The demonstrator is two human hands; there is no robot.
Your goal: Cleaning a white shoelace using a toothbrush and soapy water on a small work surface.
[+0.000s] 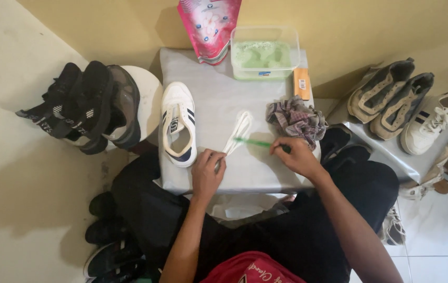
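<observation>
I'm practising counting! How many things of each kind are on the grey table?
Shoe: 1
Lace bunch: 1
Brush: 1
Cloth: 1
Tub: 1
Pouch: 1
Orange pack: 1
Total: 7

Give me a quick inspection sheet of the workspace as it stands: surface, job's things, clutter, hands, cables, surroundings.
Surface: small grey-covered table, in front of the seated person.
Job's things: white shoelace lying flat; green toothbrush laid across it; laceless white sneaker at the table's left.
Clutter: crumpled checked rag; clear tub of green liquid; pink pouch; small orange pack.
Hands: left hand pins the lace's near end; right hand grips the toothbrush handle.
Cables: nothing seen.
Surroundings: black shoes on a white stool at left; three sneakers on a low stand at right; dark shoes on the floor.
</observation>
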